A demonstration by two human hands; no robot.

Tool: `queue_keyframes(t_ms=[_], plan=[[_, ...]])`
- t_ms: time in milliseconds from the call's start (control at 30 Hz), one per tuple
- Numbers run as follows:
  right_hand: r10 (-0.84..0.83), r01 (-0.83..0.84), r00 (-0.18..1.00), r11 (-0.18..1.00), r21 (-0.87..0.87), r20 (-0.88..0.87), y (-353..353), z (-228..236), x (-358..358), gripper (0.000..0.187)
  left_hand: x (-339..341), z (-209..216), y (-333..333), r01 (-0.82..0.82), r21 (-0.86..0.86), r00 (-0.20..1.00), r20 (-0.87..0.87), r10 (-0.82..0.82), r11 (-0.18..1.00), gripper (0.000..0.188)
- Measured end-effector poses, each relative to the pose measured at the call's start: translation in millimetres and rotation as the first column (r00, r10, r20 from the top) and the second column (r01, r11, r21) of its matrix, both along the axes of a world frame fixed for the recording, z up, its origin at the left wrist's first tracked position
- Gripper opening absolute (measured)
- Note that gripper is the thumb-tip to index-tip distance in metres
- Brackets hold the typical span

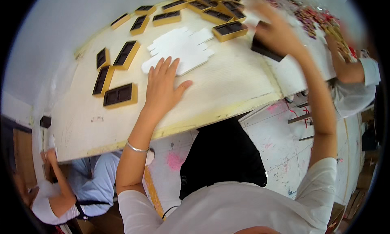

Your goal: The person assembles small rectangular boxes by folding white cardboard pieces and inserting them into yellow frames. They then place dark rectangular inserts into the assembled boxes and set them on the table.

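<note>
A: The white shirt (231,207) is closest to us, then the bench (231,79). Where are the hands?

B: The left hand (160,89) lies flat, fingers slightly apart and clamped on nothing, fingertips at the near edge of the white cards (183,51) on the bench. The right hand (280,35) is over a dark box (266,50); it's blurred, so I can't tell whether that grip is closed.

A: What could go wrong?

B: The cards' outline is ragged, so they look loose. A sideways push from those fingers might spread them.

A: And the box?

B: If that grip is weak, it could slip, or knock the gold-sided box (229,30) nearby and jostle the heaped boxes (215,16).
</note>
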State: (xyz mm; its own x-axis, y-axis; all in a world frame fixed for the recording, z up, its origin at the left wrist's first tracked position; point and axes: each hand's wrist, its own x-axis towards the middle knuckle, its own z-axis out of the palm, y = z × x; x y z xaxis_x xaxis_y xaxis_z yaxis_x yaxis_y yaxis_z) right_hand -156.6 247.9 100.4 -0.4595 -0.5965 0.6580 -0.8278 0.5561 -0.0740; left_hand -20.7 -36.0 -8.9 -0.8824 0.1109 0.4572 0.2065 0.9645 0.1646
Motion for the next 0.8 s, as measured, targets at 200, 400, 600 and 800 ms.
queue_keyframes(t_ms=[200,400,600,800], plan=[[0.371,-0.385,0.922,0.911,0.15,0.114,-27,-71,57,0.037,-53,-13,0,0.013,-0.179,0.998,0.056,-0.003,0.984,0.025],[0.507,-0.491,0.856,0.741,-0.457,-0.099,14,-31,179,0.029,-32,-10,-16,-0.053,-0.186,0.997,-0.068,0.041,0.981,0.013],[0.51,-0.629,0.773,0.539,-0.561,-0.377,4,-97,241,0.022,-35,20,8,-0.093,0.136,0.996,0.004,0.093,0.986,0.007],[0.693,-0.735,0.673,0.583,-0.348,-0.26,-12,-133,221,0.016,41,32,34,0.271,-0.133,0.885,-0.355,-0.301,0.953,0.009]])
